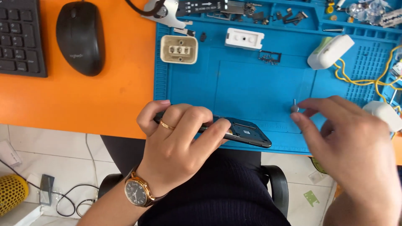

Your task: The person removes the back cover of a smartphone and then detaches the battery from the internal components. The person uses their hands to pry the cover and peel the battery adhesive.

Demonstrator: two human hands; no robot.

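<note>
1. Head view: my left hand (178, 136) is closed around an opened dark phone (238, 130), fingers curled over its top edge and thumb at the far side. The phone lies tilted at the near edge of the blue work mat (259, 83), its exposed inner frame facing up.
2. My left hand wears a gold ring, and a gold watch with a dark dial (137, 191) sits on the wrist.
3. My right hand (351, 144) is blurred. Its thumb and forefinger are pinched on a small grey screwdriver bit or knob (295, 107), held just above the mat, to the right of the phone and apart from it.
4. Farther back on the mat lie a beige plug-like block with three contacts (179, 49), a white plastic block (244, 38), a small dark metal frame (269, 57) and a white oblong device (331, 52) with yellow wire (360, 79) looping beside it.
5. The mat sits on an orange counter (83, 100); a black mouse (80, 37) and a black keyboard (20, 37) rest at the left, well apart from my hands.
</note>
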